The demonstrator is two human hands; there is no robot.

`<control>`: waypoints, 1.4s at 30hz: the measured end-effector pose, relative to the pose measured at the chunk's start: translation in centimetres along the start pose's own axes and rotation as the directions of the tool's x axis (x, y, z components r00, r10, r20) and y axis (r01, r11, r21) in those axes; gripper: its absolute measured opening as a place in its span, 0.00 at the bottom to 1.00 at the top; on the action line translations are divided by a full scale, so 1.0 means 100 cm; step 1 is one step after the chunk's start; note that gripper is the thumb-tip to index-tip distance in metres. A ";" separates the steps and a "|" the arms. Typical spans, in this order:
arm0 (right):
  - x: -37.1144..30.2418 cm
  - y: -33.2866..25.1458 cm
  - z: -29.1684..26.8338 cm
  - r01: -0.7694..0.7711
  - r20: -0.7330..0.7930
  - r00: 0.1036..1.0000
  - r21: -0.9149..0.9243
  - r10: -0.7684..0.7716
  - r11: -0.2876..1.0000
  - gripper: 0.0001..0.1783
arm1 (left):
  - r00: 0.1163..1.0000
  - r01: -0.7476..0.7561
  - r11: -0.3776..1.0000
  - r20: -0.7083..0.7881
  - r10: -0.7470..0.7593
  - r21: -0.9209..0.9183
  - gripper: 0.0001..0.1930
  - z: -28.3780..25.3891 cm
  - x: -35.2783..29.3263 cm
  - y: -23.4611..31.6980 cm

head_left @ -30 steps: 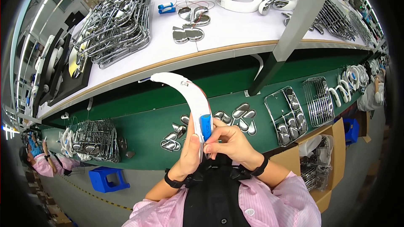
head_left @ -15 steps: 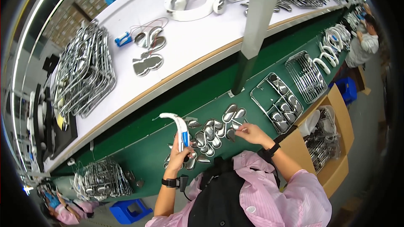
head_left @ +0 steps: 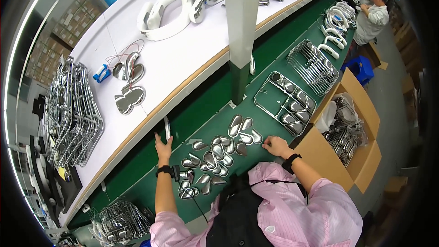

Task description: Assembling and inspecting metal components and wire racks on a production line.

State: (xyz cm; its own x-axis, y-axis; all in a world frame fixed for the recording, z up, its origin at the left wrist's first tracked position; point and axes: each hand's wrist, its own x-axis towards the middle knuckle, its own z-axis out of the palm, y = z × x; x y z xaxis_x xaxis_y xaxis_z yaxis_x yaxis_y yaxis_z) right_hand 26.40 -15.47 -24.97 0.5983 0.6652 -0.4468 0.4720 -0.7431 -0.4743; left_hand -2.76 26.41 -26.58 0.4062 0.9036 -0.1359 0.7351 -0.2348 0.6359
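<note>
My left hand (head_left: 163,147) reaches in under the edge of the white shelf, its index finger and thumb apart. A slim white curved piece (head_left: 167,127) stands just beyond the thumb; whether the thumb still touches it I cannot tell. Over the green bench, my right hand (head_left: 276,147) has its fingers curled together; anything in them is hidden. To its left lie several shiny chrome teardrop-shaped pieces (head_left: 209,160), spread loosely on the bench. One teardrop piece (head_left: 257,136) is close to the right fingertips.
Wire racks (head_left: 284,103) stand on the bench to the right, one holding chrome pieces. An open cardboard box (head_left: 361,123) sits beside them. A grey post (head_left: 241,23) rises at the shelf edge (head_left: 183,82). White curved parts (head_left: 336,20) and a person (head_left: 372,18) are farther right.
My left hand has carried the white curved piece away from the chrome pieces to under the shelf, and its grip has loosened. My right hand has drawn back from the chrome pieces, fingers curled.
</note>
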 end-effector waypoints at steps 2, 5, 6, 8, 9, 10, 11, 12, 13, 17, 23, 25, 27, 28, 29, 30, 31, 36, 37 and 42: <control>0.004 -0.004 -0.003 0.006 -0.067 0.998 0.059 -0.002 0.998 0.15 | 0.998 -0.024 0.997 -0.066 0.019 -0.076 0.45 0.007 -0.017 0.004; 0.007 -0.009 -0.009 -0.022 -0.133 0.991 0.079 0.032 0.997 0.12 | 0.993 -0.084 0.987 -0.091 0.071 -0.138 0.43 0.006 -0.062 -0.007; 0.007 -0.008 -0.012 -0.029 -0.138 0.990 0.081 0.040 0.996 0.12 | 0.993 -0.069 0.976 -0.106 0.047 -0.208 0.42 0.008 -0.079 -0.020; 0.013 -0.002 -0.015 -0.077 -0.179 0.979 0.087 0.092 0.993 0.12 | 0.992 0.060 0.967 -0.094 -0.086 -0.247 0.41 0.000 -0.123 -0.025; 0.015 0.002 -0.016 -0.078 -0.216 0.971 0.133 0.105 0.988 0.10 | 0.983 0.116 0.956 -0.109 -0.150 -0.269 0.40 0.000 -0.143 -0.039; 0.016 0.007 -0.020 -0.077 -0.217 0.971 0.134 0.105 0.988 0.10 | 0.968 0.174 0.941 -0.125 -0.218 -0.292 0.39 0.000 -0.166 -0.057; 0.017 0.012 -0.023 -0.070 -0.305 0.948 0.086 0.093 0.994 0.12 | 0.939 0.256 0.903 -0.134 -0.317 -0.344 0.38 0.001 -0.187 -0.074; 0.018 0.016 -0.028 -0.069 -0.392 0.917 0.037 0.078 0.997 0.13 | 0.901 0.333 0.856 -0.135 -0.413 -0.396 0.38 0.003 -0.208 -0.091; 0.016 0.017 -0.034 -0.075 -0.469 0.881 -0.003 0.065 0.997 0.18 | 0.879 0.361 0.844 -0.158 -0.450 -0.397 0.38 0.006 -0.228 -0.106; 0.033 0.044 -0.049 -0.154 -0.575 0.818 -0.212 0.004 0.965 0.41 | 0.826 0.435 0.814 -0.191 -0.531 -0.385 0.37 0.024 -0.306 -0.169; 0.059 0.065 -0.064 -0.175 -0.396 0.917 -0.263 0.060 0.949 0.45 | 0.810 0.559 0.822 -0.141 -0.570 -0.113 0.35 0.033 -0.349 -0.138; 0.062 0.062 -0.069 -0.203 -0.378 0.922 -0.276 0.088 0.940 0.41 | 0.821 0.551 0.834 -0.158 -0.549 -0.037 0.35 0.035 -0.348 -0.132; 0.057 0.059 -0.078 -0.186 -0.428 0.902 -0.248 0.064 0.951 0.39 | 0.841 0.532 0.845 -0.158 -0.518 0.057 0.35 0.034 -0.348 -0.125; 0.054 0.059 -0.083 -0.189 -0.458 0.887 -0.237 0.063 0.953 0.39 | 0.830 0.544 0.838 -0.172 -0.530 0.042 0.35 0.034 -0.347 -0.124; 0.049 0.057 -0.090 -0.176 -0.492 0.870 -0.244 0.035 0.954 0.39 | 0.832 0.540 0.841 -0.168 -0.528 0.032 0.35 0.034 -0.347 -0.126; 0.042 0.057 -0.096 -0.168 -0.525 0.851 -0.248 0.013 0.954 0.38 | 0.837 0.534 0.845 -0.160 -0.523 0.028 0.35 0.032 -0.347 -0.127; 0.039 0.061 -0.103 -0.154 -0.560 0.828 -0.270 -0.025 0.950 0.38 | 0.839 0.527 0.850 -0.164 -0.518 0.015 0.35 0.031 -0.348 -0.128; -0.040 0.018 -0.169 0.063 -0.510 0.860 0.053 -0.027 0.997 0.36 | 0.808 0.511 0.806 -0.154 -0.569 -0.299 0.34 0.018 -0.340 -0.121; -0.055 0.019 -0.178 0.176 -0.434 0.897 0.173 -0.086 0.969 0.36 | 0.802 0.466 0.769 -0.158 -0.576 -0.437 0.32 0.014 -0.336 -0.115; -0.097 -0.004 -0.178 0.143 -0.002 0.866 0.959 -0.500 0.244 0.42 | 0.936 0.327 0.696 0.115 -0.333 -0.640 0.29 -0.023 -0.297 0.012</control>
State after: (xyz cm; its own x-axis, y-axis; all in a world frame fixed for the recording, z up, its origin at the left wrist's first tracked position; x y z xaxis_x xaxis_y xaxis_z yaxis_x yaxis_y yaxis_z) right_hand 31.94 -22.89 -6.90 0.2833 0.9476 -0.1478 -0.4203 -0.0158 -0.9072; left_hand -15.20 0.13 -20.00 0.1977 0.8826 -0.4266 0.2970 0.3608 0.8841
